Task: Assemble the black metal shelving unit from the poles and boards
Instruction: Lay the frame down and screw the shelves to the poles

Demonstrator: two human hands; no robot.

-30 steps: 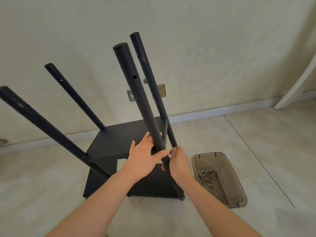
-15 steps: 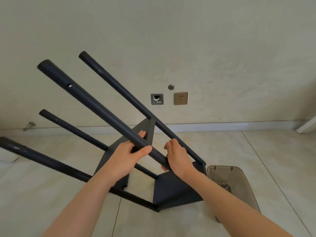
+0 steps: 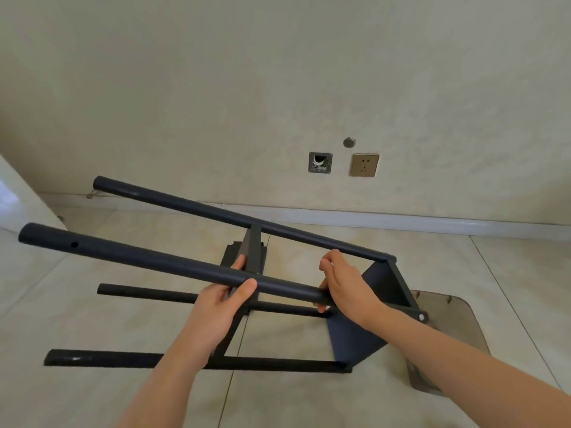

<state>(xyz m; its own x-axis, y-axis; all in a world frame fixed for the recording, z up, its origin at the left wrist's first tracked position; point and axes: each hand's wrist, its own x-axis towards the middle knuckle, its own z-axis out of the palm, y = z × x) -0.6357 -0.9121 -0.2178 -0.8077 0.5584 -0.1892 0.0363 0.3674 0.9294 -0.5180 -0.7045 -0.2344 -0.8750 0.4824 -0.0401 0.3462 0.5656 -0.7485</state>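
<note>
The black shelving unit lies almost on its side on the tiled floor, its poles pointing left. Two boards are fixed between the poles: one [image 3: 253,253] at mid-length and one [image 3: 355,338] at the right end. My left hand [image 3: 222,304] grips the nearest upper pole [image 3: 139,257] from below, thumb over it. My right hand [image 3: 346,285] grips the same pole further right, close to the end board. The far upper pole [image 3: 216,211] runs behind my hands. Both lower poles [image 3: 148,361] rest on or near the floor.
A translucent grey plastic bin [image 3: 448,335] sits on the floor just right of the unit, partly hidden by my right forearm. The wall with a socket [image 3: 364,165] and baseboard stands behind. A white panel edge [image 3: 18,196] leans at the far left.
The unit has tipped over to the left, from standing with poles upright to lying nearly flat. Both hands kept their hold on the same pole and lowered with it.
</note>
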